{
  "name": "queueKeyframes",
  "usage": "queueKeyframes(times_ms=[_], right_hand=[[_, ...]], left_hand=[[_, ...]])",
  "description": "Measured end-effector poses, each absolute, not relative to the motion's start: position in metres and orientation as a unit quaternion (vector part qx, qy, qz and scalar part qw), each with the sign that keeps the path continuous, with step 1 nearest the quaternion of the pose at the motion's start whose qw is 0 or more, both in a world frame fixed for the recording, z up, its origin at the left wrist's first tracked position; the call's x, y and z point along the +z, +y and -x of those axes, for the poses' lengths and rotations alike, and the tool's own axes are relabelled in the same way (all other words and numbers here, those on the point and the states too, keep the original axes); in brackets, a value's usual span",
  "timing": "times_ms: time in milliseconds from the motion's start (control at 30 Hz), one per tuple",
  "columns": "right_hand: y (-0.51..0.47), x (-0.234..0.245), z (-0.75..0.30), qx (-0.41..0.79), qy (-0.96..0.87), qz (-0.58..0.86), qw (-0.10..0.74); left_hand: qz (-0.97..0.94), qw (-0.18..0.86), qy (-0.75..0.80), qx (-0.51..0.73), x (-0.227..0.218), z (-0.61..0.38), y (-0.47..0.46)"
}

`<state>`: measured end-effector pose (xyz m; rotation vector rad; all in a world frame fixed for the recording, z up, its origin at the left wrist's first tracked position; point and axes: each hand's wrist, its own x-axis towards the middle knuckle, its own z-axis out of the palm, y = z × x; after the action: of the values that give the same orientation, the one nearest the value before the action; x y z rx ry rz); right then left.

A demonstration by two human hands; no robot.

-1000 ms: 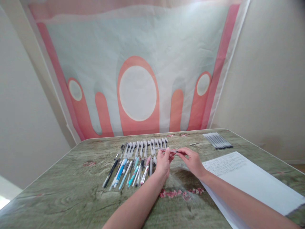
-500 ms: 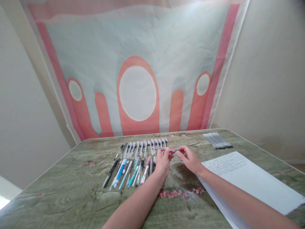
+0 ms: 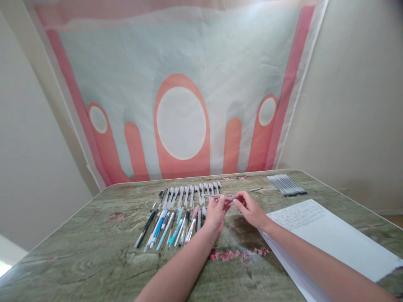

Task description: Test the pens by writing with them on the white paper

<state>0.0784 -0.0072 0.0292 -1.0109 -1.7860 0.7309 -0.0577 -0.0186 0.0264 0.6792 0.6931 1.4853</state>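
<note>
A slim pen (image 3: 217,196) is held up nearly level above the table between my two hands. My left hand (image 3: 216,213) is closed around its middle, and its thin pale end sticks out to the left. At the dark right end, the fingertips of my right hand (image 3: 248,207) pinch the pen. Below and to the left lie several assorted pens (image 3: 160,228) in blue, black, teal and pink. Behind them is a row of clear pen caps or barrels (image 3: 181,196); I cannot tell which.
On the right lies a sheet of paper (image 3: 333,239) with handwriting, partly under my right forearm. Several slim clear pens with dark ends (image 3: 286,185) lie side by side at the back right. The wood-patterned table (image 3: 78,243) meets a printed cloth (image 3: 182,117) behind.
Both hands hold the pen in almost the same place. The view has shifted very slightly.
</note>
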Motion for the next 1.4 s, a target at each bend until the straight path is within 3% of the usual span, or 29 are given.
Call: queueKeyframes(times_ms=[133, 333, 533, 700, 900, 1100, 1233, 1400], right_hand=[[-0.013, 0.035, -0.079, 0.234, -0.751, 0.417, 0.456], [-0.008, 0.028, -0.081, 0.35, -0.71, 0.425, 0.438], [-0.006, 0.028, -0.081, 0.311, -0.733, 0.409, 0.446], [-0.004, 0.025, -0.08, 0.381, -0.699, 0.415, 0.441], [-0.005, 0.028, -0.08, 0.347, -0.719, 0.402, 0.449], [-0.003, 0.026, -0.08, 0.416, -0.679, 0.414, 0.44], [-0.004, 0.026, -0.081, 0.374, -0.702, 0.397, 0.458], [-0.004, 0.026, -0.081, 0.361, -0.73, 0.399, 0.422]], left_hand=[[-0.316, 0.65, 0.283, 0.631, 0.03, 0.057, -0.021], [-0.3, 0.658, 0.288, 0.628, 0.026, 0.057, -0.02], [-0.307, 0.652, 0.28, 0.634, 0.022, 0.058, -0.019], [-0.301, 0.661, 0.276, 0.63, 0.024, 0.057, -0.021], [-0.297, 0.661, 0.28, 0.629, 0.025, 0.057, -0.021], [-0.294, 0.665, 0.276, 0.629, 0.026, 0.056, -0.023], [-0.291, 0.658, 0.276, 0.637, 0.024, 0.056, -0.021], [-0.294, 0.664, 0.267, 0.634, 0.022, 0.058, -0.018]])
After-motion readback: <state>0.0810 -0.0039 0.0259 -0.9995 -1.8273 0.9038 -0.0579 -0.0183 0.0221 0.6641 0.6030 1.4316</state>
